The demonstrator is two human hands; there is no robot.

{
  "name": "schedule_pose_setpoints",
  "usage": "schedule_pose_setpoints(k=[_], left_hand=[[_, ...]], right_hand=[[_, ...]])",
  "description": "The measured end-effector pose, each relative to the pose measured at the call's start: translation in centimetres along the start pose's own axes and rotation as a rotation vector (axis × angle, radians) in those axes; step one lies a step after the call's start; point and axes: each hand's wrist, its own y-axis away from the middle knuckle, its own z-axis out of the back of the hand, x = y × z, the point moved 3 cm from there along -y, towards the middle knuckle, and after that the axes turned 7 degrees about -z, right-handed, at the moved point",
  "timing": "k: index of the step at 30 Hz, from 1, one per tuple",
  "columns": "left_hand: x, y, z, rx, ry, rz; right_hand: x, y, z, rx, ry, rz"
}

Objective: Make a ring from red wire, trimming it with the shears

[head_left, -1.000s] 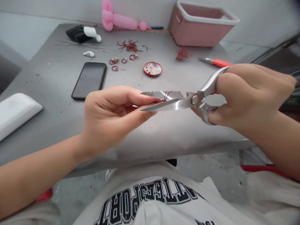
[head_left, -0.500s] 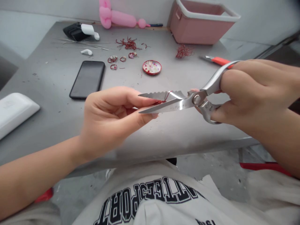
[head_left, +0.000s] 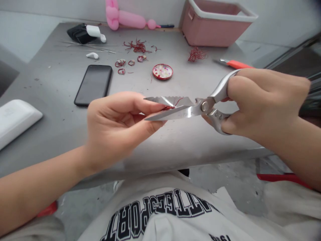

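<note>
the right hand, right of centre in the frame, is closed around the looped handles of the scissors. the scissors are polished metal: round pivot, tapering blades, upper blade notched along its outer edge. the blades stand apart. the left hand, left of centre, pinches a thin red cord between thumb and fingers. the cord is at mid-frame, its loose end rising in the gap between the blades.

the desk is grey with a smooth, dull surface. at upper centre stands one shallow, round, red-rimmed dish of small pale and coloured beads.

quantities: two tangled heaps of red string, one upper centre, one upper right; about four small cord rings left of the dish; one knife with an orange handle, upper right; one flat black phone, left; one pink balloon and one pink bin with a white rim, both along the top.

visibility limits: the fingertips hide most of the pinched cord. the right hand covers part of the handles. the white case is cut off by the left edge. overlapping cord makes the leftmost ring hard to count.
</note>
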Motion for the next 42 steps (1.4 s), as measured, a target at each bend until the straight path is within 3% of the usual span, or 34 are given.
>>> schedule_pose_setpoints(k=[6,12,30,35,40,42], left_hand=[[0.1,-0.2,0.1,0.027,0.006,-0.062],[-0.1,0.1,0.4,0.061,-0.06,-0.089],[0.1,0.3,0.3,0.066,-0.079,-0.042],[0.9,0.1,0.2,0.008,0.009,0.001],[2.8,-0.2,0.8,-0.01,0.066,0.157],[3.1,-0.3,1.1,-0.015,0.043,0.18]], right_hand=[[-0.2,0.1,0.1,0.095,0.044,-0.078],[0.1,-0.1,0.6,-0.059,-0.087,0.042],[0.6,0.2,0.3,0.044,-0.179,0.041],[0.8,0.3,-0.9,0.131,-0.224,0.007],[1.2,-0.3,-3.4,0.511,-0.316,-0.127],[1.3,-0.5,-4.1,0.596,-0.343,-0.187]])
